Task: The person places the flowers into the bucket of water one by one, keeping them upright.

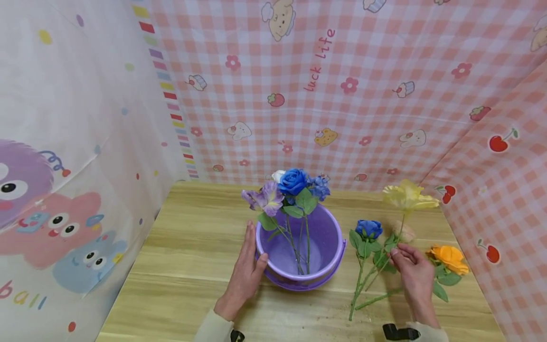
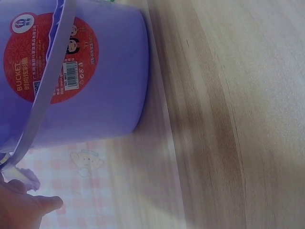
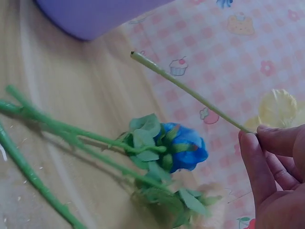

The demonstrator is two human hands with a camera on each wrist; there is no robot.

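A purple bucket (image 1: 299,278) stands on the table with several artificial flowers leaning in it: a blue rose (image 1: 293,181), a purple flower (image 1: 266,198), a smaller blue bloom (image 1: 319,187) and a white one behind. My left hand (image 1: 244,275) rests against the bucket's left side, its fingers straight. Between thumb and fingers, my right hand (image 1: 413,276) pinches the stem of a yellow flower (image 1: 408,195), raised over the other flowers. Its cut stem end (image 3: 143,59) points towards the bucket in the right wrist view.
Right of the bucket lie a blue rose (image 1: 369,229), a pale pink flower (image 1: 403,232) and an orange rose (image 1: 450,259), their green stems crossing. A red label (image 2: 52,57) and a handle (image 2: 47,90) show on the bucket. Checked cloth (image 1: 316,114) hangs behind the table.
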